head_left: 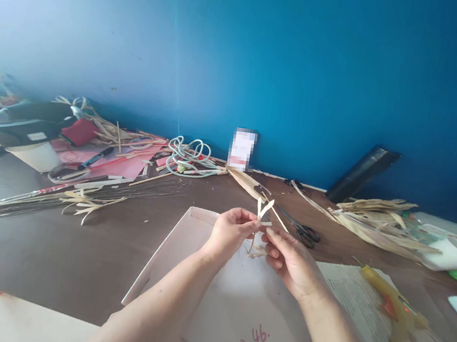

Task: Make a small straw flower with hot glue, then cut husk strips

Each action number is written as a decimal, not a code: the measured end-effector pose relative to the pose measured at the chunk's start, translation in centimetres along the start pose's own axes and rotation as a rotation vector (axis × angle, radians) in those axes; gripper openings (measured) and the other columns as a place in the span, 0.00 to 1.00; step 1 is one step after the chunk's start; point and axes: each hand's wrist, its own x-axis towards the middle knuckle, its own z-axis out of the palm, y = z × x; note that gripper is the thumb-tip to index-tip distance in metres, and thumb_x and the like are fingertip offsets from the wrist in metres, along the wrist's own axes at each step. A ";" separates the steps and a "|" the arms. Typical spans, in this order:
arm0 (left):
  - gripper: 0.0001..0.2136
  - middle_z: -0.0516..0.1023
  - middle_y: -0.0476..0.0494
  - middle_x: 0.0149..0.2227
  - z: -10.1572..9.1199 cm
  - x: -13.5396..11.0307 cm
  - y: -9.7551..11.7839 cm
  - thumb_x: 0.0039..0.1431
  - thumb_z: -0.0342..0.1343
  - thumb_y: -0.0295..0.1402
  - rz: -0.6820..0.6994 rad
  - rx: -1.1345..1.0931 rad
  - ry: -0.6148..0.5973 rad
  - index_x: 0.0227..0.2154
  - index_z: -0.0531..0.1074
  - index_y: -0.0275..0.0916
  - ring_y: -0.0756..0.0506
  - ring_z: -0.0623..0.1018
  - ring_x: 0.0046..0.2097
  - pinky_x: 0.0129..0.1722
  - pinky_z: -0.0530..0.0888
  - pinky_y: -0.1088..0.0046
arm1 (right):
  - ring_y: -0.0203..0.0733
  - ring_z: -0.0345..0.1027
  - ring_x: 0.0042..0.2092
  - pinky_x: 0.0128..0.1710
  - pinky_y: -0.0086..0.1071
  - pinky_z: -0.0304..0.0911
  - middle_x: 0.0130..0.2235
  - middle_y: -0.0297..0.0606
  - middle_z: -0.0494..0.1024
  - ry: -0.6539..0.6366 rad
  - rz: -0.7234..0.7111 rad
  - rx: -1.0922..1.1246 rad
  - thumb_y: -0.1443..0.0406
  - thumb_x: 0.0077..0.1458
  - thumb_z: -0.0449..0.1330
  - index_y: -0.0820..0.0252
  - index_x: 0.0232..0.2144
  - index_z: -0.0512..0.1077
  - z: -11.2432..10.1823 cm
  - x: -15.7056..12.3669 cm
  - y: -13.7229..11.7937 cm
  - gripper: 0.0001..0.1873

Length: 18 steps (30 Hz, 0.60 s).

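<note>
Brown tabletop (109, 245) under a blue wall (310, 64), white cardboard (183, 260) near. Above it 1 straw strip (259, 207) stands, long axis 12 to 6 o'clock, forked tip up. The left hand (231, 233) pinches it from 9 o'clock, the right hand (292, 261) from 4 o'clock (fingertips nearly meeting).

We are working at a craft bench (95, 254): scissors (302, 231) are lying just beyond our fingers (243, 218), a glue gun (397, 316) is resting to their right, dried leaf strips (374, 218) are piling up farther right, and thin sticks (82, 196), pink paper (123, 165) and a coiled cord (190, 157) are spreading out to their left.
</note>
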 end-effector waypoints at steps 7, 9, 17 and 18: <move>0.10 0.74 0.48 0.26 0.2 0.0 -0.6 0.46 0.64 0.35 0.019 0.038 -0.033 0.27 0.71 0.34 0.53 0.71 0.29 0.32 0.69 0.77 | 0.26 0.48 0.23 0.16 0.19 0.44 0.27 0.30 0.63 0.050 -0.073 0.076 0.62 0.45 0.69 0.60 0.27 0.75 0.2 0.5 -0.1 0.09; 0.09 0.74 0.48 0.26 0.3 0.1 -0.6 0.46 0.64 0.34 0.014 0.048 -0.035 0.27 0.72 0.34 0.53 0.71 0.29 0.32 0.69 0.78 | 0.26 0.48 0.23 0.16 0.19 0.44 0.26 0.29 0.61 0.054 -0.088 0.058 0.62 0.45 0.69 0.60 0.26 0.74 0.3 0.5 -0.1 0.09; 0.09 0.74 0.49 0.24 0.3 0.2 -1.3 0.45 0.64 0.33 0.023 0.079 -0.032 0.28 0.72 0.34 0.54 0.71 0.27 0.28 0.68 0.79 | 0.26 0.53 0.23 0.16 0.20 0.45 0.29 0.31 0.70 0.161 -0.168 -0.035 0.60 0.47 0.68 0.59 0.26 0.73 0.4 0.3 -0.3 0.10; 0.09 0.74 0.49 0.24 0.3 0.2 -1.4 0.45 0.64 0.33 0.024 0.091 -0.026 0.28 0.72 0.35 0.54 0.71 0.27 0.28 0.68 0.79 | 0.26 0.53 0.22 0.15 0.20 0.45 0.30 0.32 0.72 0.174 -0.180 -0.042 0.60 0.47 0.67 0.59 0.26 0.73 0.3 0.3 -0.3 0.10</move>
